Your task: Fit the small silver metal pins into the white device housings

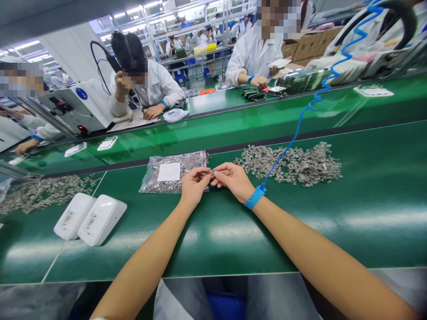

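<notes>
My left hand and my right hand meet fingertip to fingertip above the green bench top. Between their pinched fingers is a small metal part, mostly hidden, its kind too small to make out. Just behind my left hand lies a clear zip bag full of small metal parts, with a white label on it. To the right of my right hand spreads a loose pile of small silvery metal parts. A blue wrist strap circles my right wrist.
Two white plastic housings stand at the left, near another pile of metal parts. A coiled blue cord runs from my strap to the upper right. Co-workers sit across a green conveyor carrying white pieces.
</notes>
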Tool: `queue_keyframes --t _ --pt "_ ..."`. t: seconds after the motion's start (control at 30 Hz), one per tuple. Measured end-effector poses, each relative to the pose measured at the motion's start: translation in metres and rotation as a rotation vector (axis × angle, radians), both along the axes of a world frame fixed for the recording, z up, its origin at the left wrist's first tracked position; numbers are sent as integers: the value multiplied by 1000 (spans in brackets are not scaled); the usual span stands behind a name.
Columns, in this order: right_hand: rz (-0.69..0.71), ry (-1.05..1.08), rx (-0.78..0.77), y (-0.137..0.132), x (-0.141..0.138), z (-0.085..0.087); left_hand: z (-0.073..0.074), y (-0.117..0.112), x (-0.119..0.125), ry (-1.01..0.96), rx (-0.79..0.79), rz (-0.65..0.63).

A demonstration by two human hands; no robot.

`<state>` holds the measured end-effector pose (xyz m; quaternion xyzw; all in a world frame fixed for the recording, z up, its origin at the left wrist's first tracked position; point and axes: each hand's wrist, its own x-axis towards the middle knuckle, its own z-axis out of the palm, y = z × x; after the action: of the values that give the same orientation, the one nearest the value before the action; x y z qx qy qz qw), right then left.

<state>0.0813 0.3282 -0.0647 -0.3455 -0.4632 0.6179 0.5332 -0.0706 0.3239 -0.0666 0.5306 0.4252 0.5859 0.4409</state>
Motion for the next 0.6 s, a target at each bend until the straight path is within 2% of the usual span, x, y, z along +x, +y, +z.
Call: queue_keyframes --t 0.27,0.6 --pt "20 14 5 0 0 0 1 0 0 13 -8 2" --pt "58 30 2 -1 0 -1 7 -3 3 -60 -12 36"
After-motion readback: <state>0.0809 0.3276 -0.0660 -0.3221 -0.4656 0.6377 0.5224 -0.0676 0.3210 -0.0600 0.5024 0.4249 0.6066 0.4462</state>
